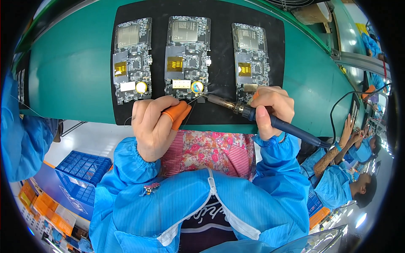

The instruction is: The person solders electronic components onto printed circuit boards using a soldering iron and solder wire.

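Note:
My left hand (pixel 154 122), with orange finger cots on its fingertips, pinches a thin solder wire (pixel 193 100) at the lower edge of the middle circuit board (pixel 187 63). In my right hand (pixel 273 107) is a soldering iron (pixel 291 131) with a dark blue handle. Its tip points left and meets the wire's end just below a round coin cell (pixel 197 87); whether it touches the board I cannot tell. A faint wisp of smoke rises there. A left circuit board (pixel 131 59) and a right circuit board (pixel 251 55) lie alongside, the right one's lower end partly hidden by my hand.
The boards lie on a black mat (pixel 221 38) over a green work surface (pixel 71 63). The iron's black cable (pixel 333 120) loops up at the right. A blue crate (pixel 84 166) stands low on the left. Co-workers in blue smocks (pixel 333 181) are on both sides.

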`<state>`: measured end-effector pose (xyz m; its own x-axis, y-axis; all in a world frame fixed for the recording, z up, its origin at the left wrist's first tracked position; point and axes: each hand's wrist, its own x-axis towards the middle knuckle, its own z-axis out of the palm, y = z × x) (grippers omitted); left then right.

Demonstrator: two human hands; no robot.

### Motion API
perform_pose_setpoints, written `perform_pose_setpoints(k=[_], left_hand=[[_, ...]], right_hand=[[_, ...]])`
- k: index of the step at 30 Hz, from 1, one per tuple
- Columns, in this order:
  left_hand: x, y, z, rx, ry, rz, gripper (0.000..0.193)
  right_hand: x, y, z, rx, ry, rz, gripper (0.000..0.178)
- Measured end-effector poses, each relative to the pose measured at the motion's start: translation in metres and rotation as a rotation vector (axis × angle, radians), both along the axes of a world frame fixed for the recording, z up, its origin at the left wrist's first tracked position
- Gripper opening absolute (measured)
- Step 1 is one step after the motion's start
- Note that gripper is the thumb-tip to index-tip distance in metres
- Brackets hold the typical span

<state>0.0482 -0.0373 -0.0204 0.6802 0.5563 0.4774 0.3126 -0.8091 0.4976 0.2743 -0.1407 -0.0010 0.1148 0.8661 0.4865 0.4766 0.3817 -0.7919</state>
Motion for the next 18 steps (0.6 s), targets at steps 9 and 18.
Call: perform_pose_setpoints(k=[9,18], left_hand=[[0.005,0.001,-0.003,0.056,0.024,-0.036,0.031],[-0.013,0.0,0.012,-0.191,-0.008,0.1,0.029]], right_hand=[[0.0,0.0,0.0,0.003,-0.01,0.011,0.009],[-0.001,-0.008,0.001,0.061,0.066,-0.1,0.013]])
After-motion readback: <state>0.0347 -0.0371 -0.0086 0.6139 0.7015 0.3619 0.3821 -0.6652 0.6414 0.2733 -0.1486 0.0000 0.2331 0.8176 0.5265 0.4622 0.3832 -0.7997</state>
